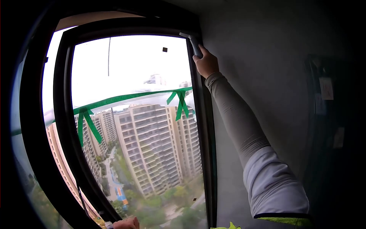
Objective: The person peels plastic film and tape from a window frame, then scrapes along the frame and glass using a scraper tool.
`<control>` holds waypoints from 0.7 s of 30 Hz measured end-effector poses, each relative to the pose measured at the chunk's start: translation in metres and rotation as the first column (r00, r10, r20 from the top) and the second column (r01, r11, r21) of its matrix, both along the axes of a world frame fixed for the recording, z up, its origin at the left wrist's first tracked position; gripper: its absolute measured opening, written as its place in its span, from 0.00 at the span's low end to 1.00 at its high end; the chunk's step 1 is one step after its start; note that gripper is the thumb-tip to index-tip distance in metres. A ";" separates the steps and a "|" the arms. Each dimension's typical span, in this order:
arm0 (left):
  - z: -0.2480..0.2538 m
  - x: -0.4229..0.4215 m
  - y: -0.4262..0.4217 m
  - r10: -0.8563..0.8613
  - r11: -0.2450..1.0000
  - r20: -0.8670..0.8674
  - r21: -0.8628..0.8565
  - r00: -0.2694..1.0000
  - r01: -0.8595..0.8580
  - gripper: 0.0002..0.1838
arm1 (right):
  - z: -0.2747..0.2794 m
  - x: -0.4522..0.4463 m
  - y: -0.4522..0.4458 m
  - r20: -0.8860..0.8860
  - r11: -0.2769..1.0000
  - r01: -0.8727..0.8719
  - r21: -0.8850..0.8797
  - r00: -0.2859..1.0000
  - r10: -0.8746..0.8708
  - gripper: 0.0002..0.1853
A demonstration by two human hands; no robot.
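Note:
My right hand [207,64] reaches up to the top right corner of the window sash [114,29]. Its fingers are wrapped round the handle of a grey tool with a short, angled, flat head [194,42], which looks like a scraper. The head lies at the corner of the dark frame; whether it touches cannot be made out. At the bottom edge, my left hand [127,223] is partly cut off, with its fingers curled. Beside it shows a small whitish piece [109,224], too little visible to name. Glass [129,61] fills the sash.
Green tape [126,98] runs across the window, with crossed strips hanging from it. A gap to outdoors is at the left of the sash. Tall buildings [148,145] stand far below outside. A grey wall [244,76] is at right, with a dark panel [324,126] bearing papers.

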State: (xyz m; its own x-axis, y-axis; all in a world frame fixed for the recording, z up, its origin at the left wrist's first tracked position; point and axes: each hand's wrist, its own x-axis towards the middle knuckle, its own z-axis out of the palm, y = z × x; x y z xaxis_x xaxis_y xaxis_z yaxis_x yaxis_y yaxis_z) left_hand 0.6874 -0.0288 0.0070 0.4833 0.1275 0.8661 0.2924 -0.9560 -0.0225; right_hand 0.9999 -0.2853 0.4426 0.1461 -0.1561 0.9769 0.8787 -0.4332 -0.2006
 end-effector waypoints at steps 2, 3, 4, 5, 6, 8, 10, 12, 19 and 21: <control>0.001 0.000 0.000 0.026 0.999 0.014 0.034 1.000 -0.026 0.15 | 0.008 0.002 -0.003 0.032 1.000 0.024 -0.003 0.999 -0.024 0.26; -0.002 0.001 0.004 0.012 1.000 0.029 0.022 1.000 -0.013 0.16 | 0.012 0.002 -0.005 0.039 0.999 0.029 -0.025 0.999 -0.028 0.26; -0.007 0.003 0.008 -0.002 1.000 0.044 0.009 0.999 0.002 0.16 | 0.013 0.002 -0.008 0.044 0.998 0.035 -0.047 0.998 -0.033 0.26; -0.027 0.008 0.026 -0.003 1.000 0.043 0.011 0.999 0.002 0.16 | 0.012 0.002 -0.012 0.044 0.998 0.036 -0.045 0.998 -0.034 0.26; -0.057 0.016 0.054 -0.198 0.965 0.057 -0.167 0.979 0.205 0.17 | 0.012 0.002 -0.014 0.033 0.998 0.024 -0.063 0.999 -0.022 0.26; -0.049 0.016 0.046 -0.381 0.856 0.106 -0.334 0.918 0.394 0.18 | 0.013 0.001 -0.017 0.024 0.996 0.013 -0.084 1.000 -0.011 0.26; -0.010 0.003 0.007 0.022 1.000 0.022 -0.012 1.000 -0.022 0.20 | 0.015 0.000 -0.019 -0.046 0.994 -0.056 -0.094 0.998 0.052 0.26; -0.031 0.010 0.028 -0.102 0.990 0.062 -0.087 0.993 0.107 0.20 | 0.012 0.003 -0.018 0.006 0.996 0.017 -0.088 1.000 -0.016 0.26; -0.004 0.002 0.003 0.056 0.998 0.047 0.023 0.997 -0.057 0.19 | 0.031 0.008 -0.019 -0.027 0.995 -0.021 -0.098 0.999 0.019 0.27; 0.004 0.000 -0.003 0.068 0.998 0.013 0.006 0.998 -0.068 0.18 | 0.021 0.009 -0.016 0.049 0.993 0.079 -0.093 0.996 -0.074 0.26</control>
